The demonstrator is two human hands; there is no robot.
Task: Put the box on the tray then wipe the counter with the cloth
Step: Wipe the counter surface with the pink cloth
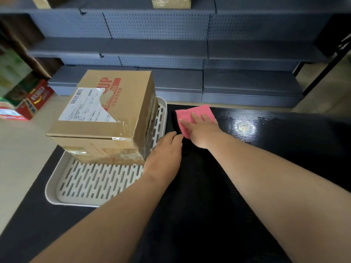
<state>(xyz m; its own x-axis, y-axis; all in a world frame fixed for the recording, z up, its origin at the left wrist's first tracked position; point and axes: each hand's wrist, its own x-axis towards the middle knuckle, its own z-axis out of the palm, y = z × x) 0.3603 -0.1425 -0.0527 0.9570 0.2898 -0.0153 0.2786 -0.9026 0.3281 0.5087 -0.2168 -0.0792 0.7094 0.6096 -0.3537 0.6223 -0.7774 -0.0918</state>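
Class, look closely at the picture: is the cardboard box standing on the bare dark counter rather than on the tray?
No, the cardboard box stands on the slotted white tray, which lies on the counter.

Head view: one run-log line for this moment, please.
box on tray | right hand flat on cloth on counter | left hand open beside tray

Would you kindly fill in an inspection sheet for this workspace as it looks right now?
Surface: black glossy counter, with a patch of glare on it.
Job's things: box stands on the white slotted tray; pink cloth lies flat on the counter.
Clutter: nothing seen.
Hands: left hand open, at the tray's right edge; right hand flat, pressing the cloth.
Cables: nothing seen.
Surroundings: grey shelving behind; coloured cartons on the floor at left.
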